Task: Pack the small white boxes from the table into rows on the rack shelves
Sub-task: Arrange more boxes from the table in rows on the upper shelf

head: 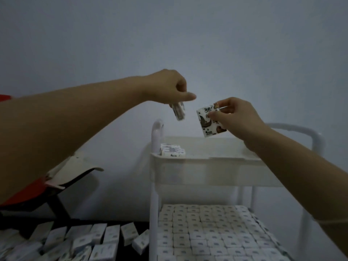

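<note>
Nearest us, loose white boxes [98, 236] lie jumbled on the dark table [138, 224], beside the rack [153, 204], where full rows [203, 228] already fill the lower level. So we work over the top shelf [207, 166], where a short row [172, 150] starts in its front left corner. Our left hand [169, 87] pinches one box [178, 111] edge-down above that row, while our right hand [237, 115] grips a second box [207, 121] beside it, ready to follow.

Open room on the top shelf [207, 166] right below the right hand [237, 117], clear across to its far wall. Below the left hand [169, 87], a few boxes [172, 150] fill the corner beside the white post [157, 134]. Further down, packed boxes [203, 228] leave no gap.
</note>
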Tool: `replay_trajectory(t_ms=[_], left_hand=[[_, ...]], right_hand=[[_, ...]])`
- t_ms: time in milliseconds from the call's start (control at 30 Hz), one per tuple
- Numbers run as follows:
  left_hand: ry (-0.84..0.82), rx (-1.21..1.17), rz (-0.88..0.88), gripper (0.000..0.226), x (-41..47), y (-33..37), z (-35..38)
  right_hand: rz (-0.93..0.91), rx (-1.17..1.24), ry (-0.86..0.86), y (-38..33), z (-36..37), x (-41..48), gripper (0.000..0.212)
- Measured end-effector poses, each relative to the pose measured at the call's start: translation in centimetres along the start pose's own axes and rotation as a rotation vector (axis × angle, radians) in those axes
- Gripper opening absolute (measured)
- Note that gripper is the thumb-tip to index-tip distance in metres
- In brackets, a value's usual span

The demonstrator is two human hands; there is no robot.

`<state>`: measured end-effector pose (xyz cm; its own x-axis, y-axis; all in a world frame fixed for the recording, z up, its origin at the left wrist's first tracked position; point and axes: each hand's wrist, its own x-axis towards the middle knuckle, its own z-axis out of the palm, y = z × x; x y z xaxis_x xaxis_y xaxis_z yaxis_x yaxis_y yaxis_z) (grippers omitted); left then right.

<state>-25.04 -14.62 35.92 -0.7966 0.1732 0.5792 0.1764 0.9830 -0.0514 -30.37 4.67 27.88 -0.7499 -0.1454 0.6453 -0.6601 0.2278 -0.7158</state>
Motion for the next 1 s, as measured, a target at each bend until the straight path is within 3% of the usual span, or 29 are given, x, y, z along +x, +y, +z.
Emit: replay_trajectory(t_ms=[67, 200, 267, 467, 700, 833, 1000], left_hand=[[-0.04, 0.08, 0.045, 0.018, 0.5, -0.4, 1.2], [-0.277, 0.141, 0.043, 0.076, 0.5, -0.9, 3.0], [-0.355, 0.197, 0.011, 0.084, 0.6, -0.8, 3.6], [-0.502, 0.269, 0.027, 0.038, 0.5, 0.2, 4.8], [-0.584, 0.292, 0.018, 0.025, 0.6, 0.1, 5.0], [-0.511, 0.3, 0.021, 0.023, 0.3, 0.2, 5.2], [-0.308, 0.139, -0.03, 0.014, -0.7, -0.6, 4.8]], right_hand=[[0.018, -0.036, 0.029, 0.7, 0.9, 1.2, 0.015], [0.049, -0.104, 0.032, 1.8, 2.4, 2.9, 0.018], [0.057, -0.168, -0.001, 2.2, 3.1, 3.4, 0.019], [0.082, -0.276, -0.172, 2.4, 5.7, 3.9, 0.022], [0.207, -0.158, -0.48, 2.9, 7.8, 3.0, 0.022], [0.229, -0.17, -0.623, 3.2, 7.9, 2.7, 0.009], [0.291, -0.132, -0.749, 3.0, 7.8, 2.6, 0.024]])
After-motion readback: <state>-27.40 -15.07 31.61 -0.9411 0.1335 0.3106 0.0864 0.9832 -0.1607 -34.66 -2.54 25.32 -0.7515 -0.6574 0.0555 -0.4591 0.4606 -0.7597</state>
